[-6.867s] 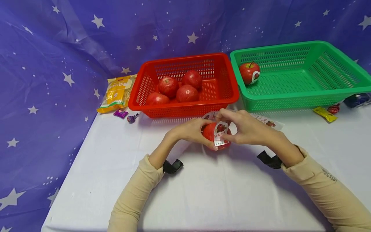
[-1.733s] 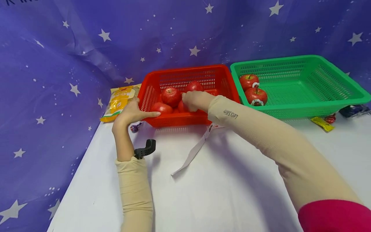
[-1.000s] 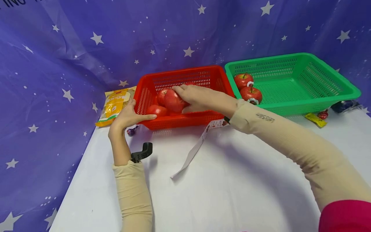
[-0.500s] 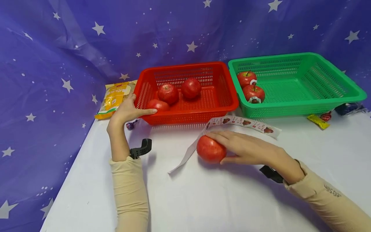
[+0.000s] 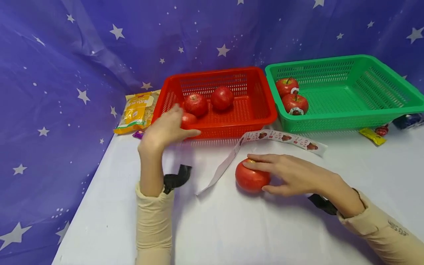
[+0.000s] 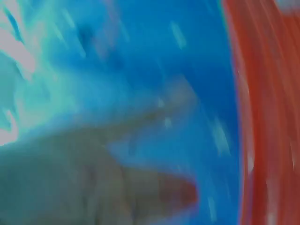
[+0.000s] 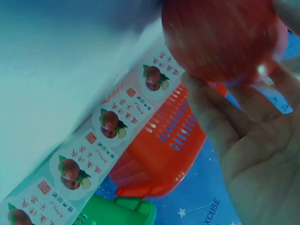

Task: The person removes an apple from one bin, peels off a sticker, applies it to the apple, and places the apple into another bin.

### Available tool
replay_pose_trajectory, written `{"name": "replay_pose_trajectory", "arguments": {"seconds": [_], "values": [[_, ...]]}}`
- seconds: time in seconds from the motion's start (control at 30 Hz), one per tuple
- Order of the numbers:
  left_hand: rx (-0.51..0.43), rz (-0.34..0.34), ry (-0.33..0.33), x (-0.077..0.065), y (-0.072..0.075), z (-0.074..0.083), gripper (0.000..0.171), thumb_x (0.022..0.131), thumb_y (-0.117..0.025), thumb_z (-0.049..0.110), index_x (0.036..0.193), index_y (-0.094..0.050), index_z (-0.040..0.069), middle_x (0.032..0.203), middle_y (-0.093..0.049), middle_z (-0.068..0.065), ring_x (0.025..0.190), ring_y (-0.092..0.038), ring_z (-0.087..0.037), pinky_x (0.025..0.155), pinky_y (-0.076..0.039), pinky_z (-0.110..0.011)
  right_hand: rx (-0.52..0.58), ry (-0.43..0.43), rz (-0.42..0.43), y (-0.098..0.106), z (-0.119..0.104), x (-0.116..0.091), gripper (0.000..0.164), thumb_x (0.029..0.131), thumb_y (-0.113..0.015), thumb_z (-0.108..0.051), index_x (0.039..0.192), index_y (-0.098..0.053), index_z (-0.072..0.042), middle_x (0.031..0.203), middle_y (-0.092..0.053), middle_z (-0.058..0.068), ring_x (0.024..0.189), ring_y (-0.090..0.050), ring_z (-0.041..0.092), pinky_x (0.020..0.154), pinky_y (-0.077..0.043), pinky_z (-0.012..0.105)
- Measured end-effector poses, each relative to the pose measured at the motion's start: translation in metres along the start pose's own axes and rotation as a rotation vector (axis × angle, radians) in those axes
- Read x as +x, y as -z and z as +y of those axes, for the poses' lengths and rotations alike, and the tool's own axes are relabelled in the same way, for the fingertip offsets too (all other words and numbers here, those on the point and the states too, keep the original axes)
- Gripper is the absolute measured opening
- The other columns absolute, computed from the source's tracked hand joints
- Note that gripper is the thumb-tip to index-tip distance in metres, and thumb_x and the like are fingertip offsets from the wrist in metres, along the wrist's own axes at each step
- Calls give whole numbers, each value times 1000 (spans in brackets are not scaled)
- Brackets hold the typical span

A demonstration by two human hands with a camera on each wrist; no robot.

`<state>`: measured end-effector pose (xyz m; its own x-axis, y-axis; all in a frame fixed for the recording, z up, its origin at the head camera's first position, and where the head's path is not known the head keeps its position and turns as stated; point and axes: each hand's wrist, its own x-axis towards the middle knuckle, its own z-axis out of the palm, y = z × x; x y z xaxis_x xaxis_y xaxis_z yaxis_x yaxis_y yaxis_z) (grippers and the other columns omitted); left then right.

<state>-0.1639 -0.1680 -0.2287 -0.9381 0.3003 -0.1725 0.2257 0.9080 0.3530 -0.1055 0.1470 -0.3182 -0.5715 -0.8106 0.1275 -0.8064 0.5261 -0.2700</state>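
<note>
Nearby: right hand (image 5: pixel 294 176) fingers cup apple (image 5: pixel 251 179); sticker strip (image 5: pixel 285 138) behind; left hand (image 5: pixel 167 129) relaxed, empty.

1. Dark blue cloth (image 7: pixel 206 206) at the near bottom of the right wrist view has pale capitals that read "EXCUSE".
2. Long white paper sticker strip (image 7: pixel 101 140) shows apple pictures, red Chinese characters and little red seals, too small to read.
3. Beige right sleeve (image 5: pixel 394 228) has dark lettering, can't make it out.
4. Yellow snack bag (image 5: pixel 137 110), far left: print illegible.
</note>
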Motion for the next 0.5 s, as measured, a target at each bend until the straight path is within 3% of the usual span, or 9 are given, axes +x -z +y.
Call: {"name": "replay_pose_trajectory", "arguments": {"seconds": [0.07,0.13,0.17,0.23,0.33,0.4,0.5], "values": [[33,-49,-191,-4,-11,36,80,86,-68,44,145,-37,0,155,-32,-15,143,-32,-29,117,-27,-43,11,3,8,2,0,-1,64,75,-79,-28,133,-54,-17,140,-53,7,124,-56,25,95,-51,43],[55,-128,-341,-5,-27,65,72,84,-72,43,139,-48,3,145,-48,-11,134,-45,-23,112,-37,-36,21,2,29,2,0,-1,58,73,-82,-28,124,-57,-17,136,-56,4,121,-57,22,95,-51,41],[81,-176,-386,-4,-35,77,66,82,-74,43,132,-54,5,134,-57,-8,123,-53,-20,105,-43,-31,16,-2,45,2,0,0,56,71,-83,-30,119,-56,-17,134,-57,2,117,-58,20,93,-52,39],[140,-259,-404,-1,-51,93,53,78,-78,41,116,-62,7,109,-66,-4,99,-60,-16,87,-49,-24,6,-1,73,0,0,1,54,70,-84,-33,112,-56,-17,128,-58,-1,108,-60,15,88,-54,34],[192,-354,-378,6,-70,101,41,72,-84,36,96,-62,11,84,-62,3,77,-54,-11,68,-44,-20,12,5,86,0,4,1,51,70,-84,-40,106,-55,-17,123,-58,-3,101,-61,12,83,-54,32],[205,-377,-368,10,-79,102,41,71,-85,35,95,-62,11,85,-62,4,79,-54,-11,70,-45,-20,57,-14,103,5,11,-2,48,71,-83,-41,104,-57,-19,120,-59,-4,102,-61,13,84,-53,34],[197,-367,-412,16,-88,102,42,73,-84,34,100,-62,10,92,-65,3,85,-56,-12,78,-46,-22,111,-97,186,17,28,-2,38,75,-82,-35,102,-61,-16,117,-64,0,105,-62,19,85,-53,41]]}}
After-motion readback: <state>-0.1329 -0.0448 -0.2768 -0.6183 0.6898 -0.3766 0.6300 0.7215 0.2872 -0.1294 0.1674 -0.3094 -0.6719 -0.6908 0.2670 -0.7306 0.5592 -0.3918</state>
